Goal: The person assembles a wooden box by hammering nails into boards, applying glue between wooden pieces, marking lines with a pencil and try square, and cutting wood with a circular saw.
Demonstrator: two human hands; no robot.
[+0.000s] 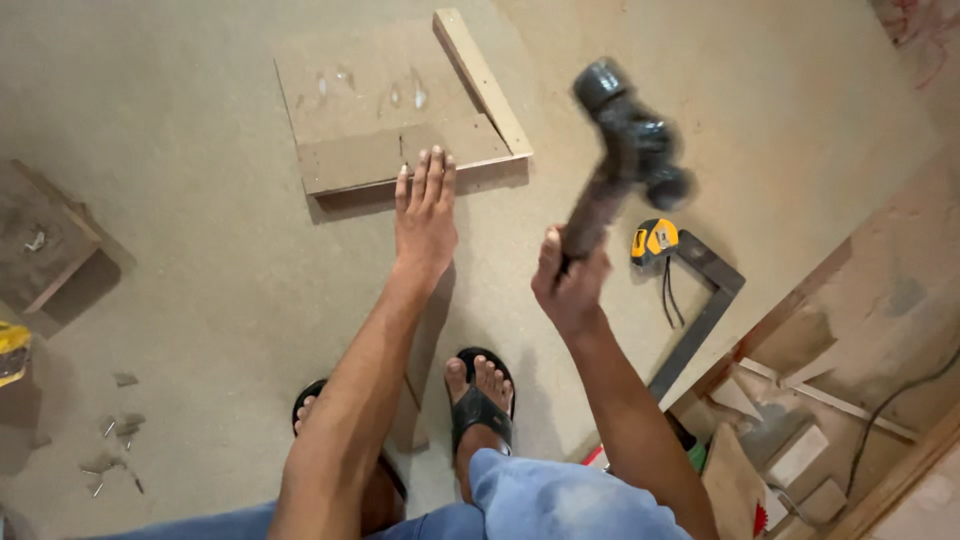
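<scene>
My right hand (568, 285) grips the handle of a dark hammer (625, 140), raised in the air and blurred, its head up near the top middle. My left hand (425, 212) lies flat, fingers together, with the fingertips on the near edge of a brown board assembly (385, 95) on the floor. A thin nail (402, 158) seems to stand in that board's front strip just left of my fingertips. A lighter wooden strip (482, 80) runs along the board's right side.
A yellow tape measure (654, 241) and a dark metal square (700, 310) lie to the right. Wood offcuts (800, 455) and a cable sit lower right. A small wooden box (40, 245) is at left, loose nails (110, 440) below it. My sandalled feet (478, 395) stand below.
</scene>
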